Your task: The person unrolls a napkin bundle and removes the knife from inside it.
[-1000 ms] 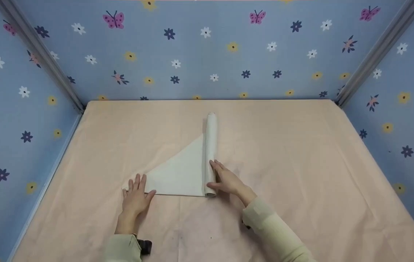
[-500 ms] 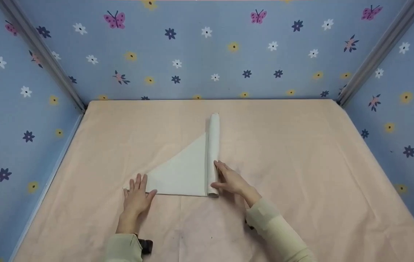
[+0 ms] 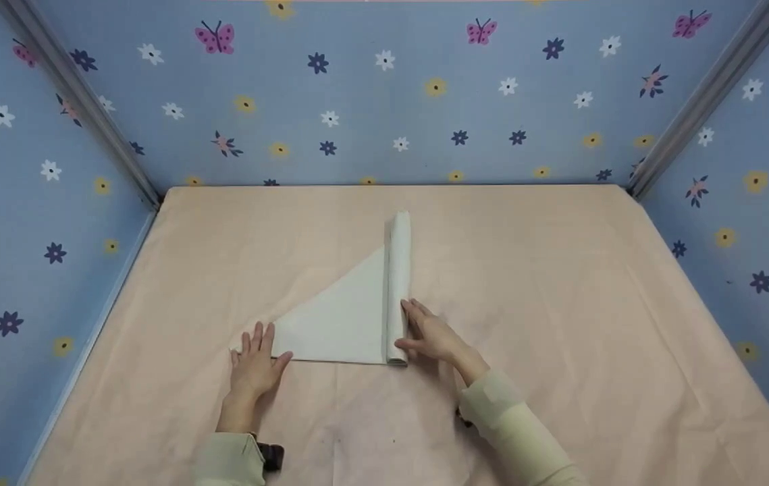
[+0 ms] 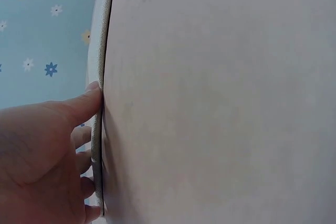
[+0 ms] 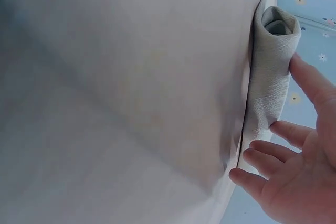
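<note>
A white cloth (image 3: 330, 317) lies on the table, its flat part tapering to a point at the left. Its right side is wound into a long roll (image 3: 400, 270), whose spiral near end shows in the right wrist view. My left hand (image 3: 254, 371) rests on the pointed left corner with fingers straight and spread, hiding part of it. In the left wrist view the thumb (image 4: 86, 104) lies along the cloth's front edge. My right hand (image 3: 431, 337) touches the roll near its front end; in the right wrist view the fingers (image 5: 268, 158) are loosely extended along its side.
A peach cover (image 3: 560, 304) with soft creases spreads over the table. Blue walls (image 3: 384, 88) patterned with flowers and butterflies enclose the back and both sides, with grey posts (image 3: 701, 101) at the corners.
The roll and my right hand have shifted slightly to the right, and the roll looks a little flatter at its near end. My left hand has stayed on the corner.
</note>
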Demonstrator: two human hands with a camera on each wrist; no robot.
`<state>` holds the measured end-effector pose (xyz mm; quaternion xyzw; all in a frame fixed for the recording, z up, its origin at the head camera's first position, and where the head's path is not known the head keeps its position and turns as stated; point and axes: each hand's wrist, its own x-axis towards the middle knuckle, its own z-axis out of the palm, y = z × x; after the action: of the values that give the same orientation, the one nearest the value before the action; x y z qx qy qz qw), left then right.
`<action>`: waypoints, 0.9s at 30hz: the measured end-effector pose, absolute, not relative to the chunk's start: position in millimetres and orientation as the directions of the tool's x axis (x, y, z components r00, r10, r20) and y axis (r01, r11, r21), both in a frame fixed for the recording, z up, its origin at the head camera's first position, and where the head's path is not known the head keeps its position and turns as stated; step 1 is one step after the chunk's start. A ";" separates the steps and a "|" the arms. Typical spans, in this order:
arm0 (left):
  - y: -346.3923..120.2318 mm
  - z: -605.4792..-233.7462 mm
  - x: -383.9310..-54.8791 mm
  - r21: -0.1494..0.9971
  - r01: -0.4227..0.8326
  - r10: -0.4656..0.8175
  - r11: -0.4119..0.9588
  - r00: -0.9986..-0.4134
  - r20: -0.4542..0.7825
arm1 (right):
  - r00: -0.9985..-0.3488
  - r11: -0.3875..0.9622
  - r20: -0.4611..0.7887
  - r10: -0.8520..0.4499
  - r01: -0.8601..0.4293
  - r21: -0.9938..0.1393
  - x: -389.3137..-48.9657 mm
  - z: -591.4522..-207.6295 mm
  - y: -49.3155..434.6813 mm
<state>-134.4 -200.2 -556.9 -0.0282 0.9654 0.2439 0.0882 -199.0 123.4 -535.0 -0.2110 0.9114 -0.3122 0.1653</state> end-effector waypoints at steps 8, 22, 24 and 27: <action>-199.3 -557.1 -134.2 0.473 -0.103 -0.018 0.875 -0.983 -0.180 | -0.863 0.724 -0.115 -0.493 -0.333 -0.605 -197.2 -531.9 117.9; -199.5 -555.7 -133.8 0.466 -0.100 -0.018 0.879 -0.984 -0.177 | -0.889 0.673 -0.027 -0.457 -0.326 -0.664 -194.1 -531.6 93.8; -199.5 -555.5 -134.0 0.466 -0.101 -0.018 0.879 -0.984 -0.179 | -0.896 0.669 -0.029 -0.444 -0.310 -0.676 -193.7 -532.4 89.7; -199.8 -555.5 -134.3 0.466 -0.101 -0.016 0.879 -0.983 -0.183 | -0.903 0.672 -0.031 -0.428 -0.296 -0.679 -193.6 -533.9 84.2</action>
<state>-134.3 -199.8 -555.5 -0.0302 0.9653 0.2443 0.0873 -193.6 84.2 -533.9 -0.1990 0.9095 -0.3526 0.0940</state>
